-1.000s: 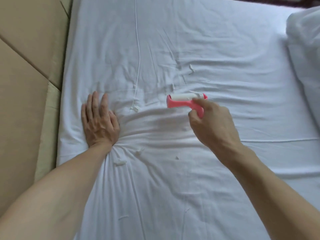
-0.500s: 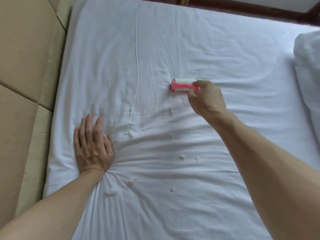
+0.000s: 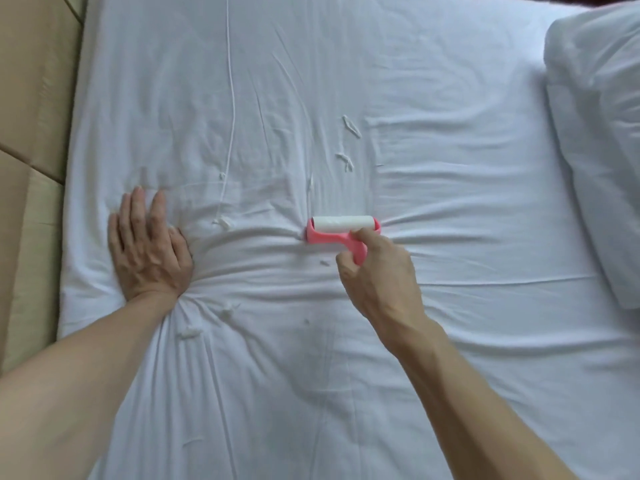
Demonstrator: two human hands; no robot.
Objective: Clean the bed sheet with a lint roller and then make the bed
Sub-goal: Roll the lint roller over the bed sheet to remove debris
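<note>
White bed sheet fills nearly the whole view, creased into folds that fan out from the spots where it is pressed. The pink lint roller lies across it near the middle, its white roll touching the cloth. The right hand grips the handle on the roller's near side, with the fingers curled round it and the forefinger up against the frame.

Half a second ago the right arm was stretched out and the roller sat farther up the bed. Now it has been drawn back toward the person, to about where it was a second ago.

Two shreds of lint lie on the sheet beyond the roller, and a small fleck sits just on its near side, beside the right hand.

Well to the roller's left, the left hand rests flat on the sheet with straight fingers, holding nothing. It has kept its place while the roller moved. Between it and the roller a thin white cord runs up the bed, and its loose end lies roughly level with the roller. Two more tufts lie to the near left of the roller, close to the left wrist.

A pillow lies far to the roller's right, and a tan padded panel borders the bed far to its left.
</note>
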